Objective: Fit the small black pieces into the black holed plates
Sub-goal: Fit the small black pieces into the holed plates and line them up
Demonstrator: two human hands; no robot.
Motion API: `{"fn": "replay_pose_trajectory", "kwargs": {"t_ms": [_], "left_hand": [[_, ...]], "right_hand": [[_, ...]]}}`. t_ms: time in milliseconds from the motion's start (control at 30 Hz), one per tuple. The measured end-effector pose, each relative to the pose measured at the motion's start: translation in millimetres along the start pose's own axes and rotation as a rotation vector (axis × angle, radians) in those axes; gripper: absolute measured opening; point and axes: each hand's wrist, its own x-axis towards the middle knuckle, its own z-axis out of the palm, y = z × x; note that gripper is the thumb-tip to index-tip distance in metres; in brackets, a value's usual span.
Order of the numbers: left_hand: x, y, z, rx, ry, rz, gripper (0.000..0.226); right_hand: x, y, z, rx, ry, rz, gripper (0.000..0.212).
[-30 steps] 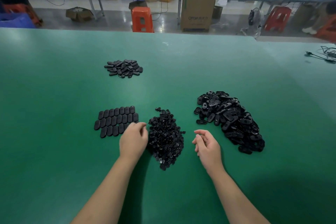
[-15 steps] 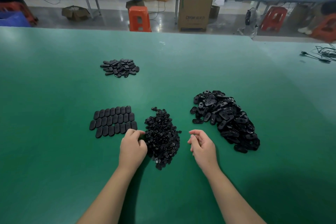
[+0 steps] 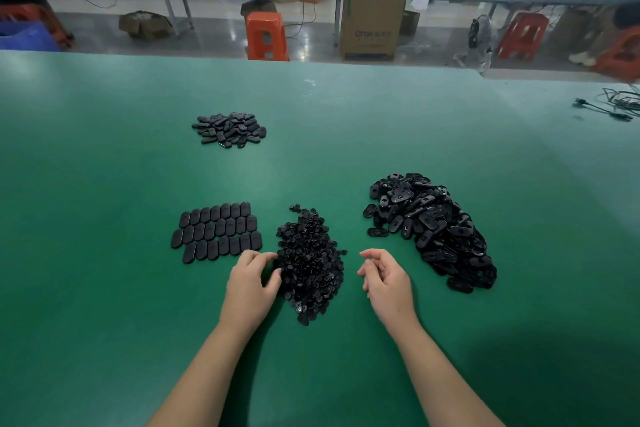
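Since the earlier frames the left hand (image 3: pixel 250 282) has crept from the near corner of the laid-out rows to the left edge of the heap of small pieces (image 3: pixel 309 263), while the right hand (image 3: pixel 385 279) has hardly shifted. That heap lies at the table's near centre, its long axis running from twelve to six o'clock, directly between the two hands. The left fingers are curled, their tips touching the heap at three o'clock from the palm; whether they already pinch a piece cannot be told. The right fingers hang loosely curled and hold nothing, with the heap at nine o'clock from them and a strip of bare mat between. The left hand is therefore the nearer for the next pick, which likely needs only a short pinch into the heap's edge. At two o'clock from the right hand sits the big pile of holed plates (image 3: pixel 431 229), close enough for that hand to fetch one. At eleven o'clock from the left hand lie the neat rows of plates (image 3: pixel 216 231), just beside its knuckles, which a careless sweep could disturb. A smaller pile (image 3: pixel 229 129) rests well apart at twelve o'clock on the green table (image 3: pixel 104 288), and nothing blocks either reach.
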Motion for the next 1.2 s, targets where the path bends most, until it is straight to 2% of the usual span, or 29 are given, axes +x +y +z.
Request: {"fn": "replay_pose_trajectory", "kwargs": {"t_ms": [133, 267, 433, 533, 700, 900, 1100, 1200], "left_hand": [[-2, -2, 2, 0.051, 0.049, -0.005, 0.020], [-4, -2, 5, 0.026, 0.057, 0.026, 0.034], [-3, 6, 11, -0.002, -0.088, 0.087, 0.055], [2, 11, 20, 0.083, -0.172, 0.068, 0.068], [19, 29, 34, 0.160, -0.214, -0.020, 0.083], [50, 54, 53, 0.219, -0.213, -0.154, 0.086], [63, 62, 68, 0.278, -0.221, -0.105, 0.082], [63, 66, 72, 0.202, -0.230, -0.107, 0.078]], "right_hand": [[0, 0, 0, -0.006, -0.005, -0.001, 0.023], [-1, -1, 0, -0.025, -0.003, -0.009, 0.023], [-1, -2, 2, -0.047, 0.002, -0.019, 0.023], [-2, -2, 2, -0.052, 0.009, -0.022, 0.024], [-1, -2, 2, -0.069, 0.019, -0.031, 0.023], [2, 1, 2, -0.081, 0.033, -0.027, 0.024], [4, 3, 4, -0.096, 0.029, -0.028, 0.025], [5, 3, 5, -0.105, 0.034, -0.032, 0.025]]}}
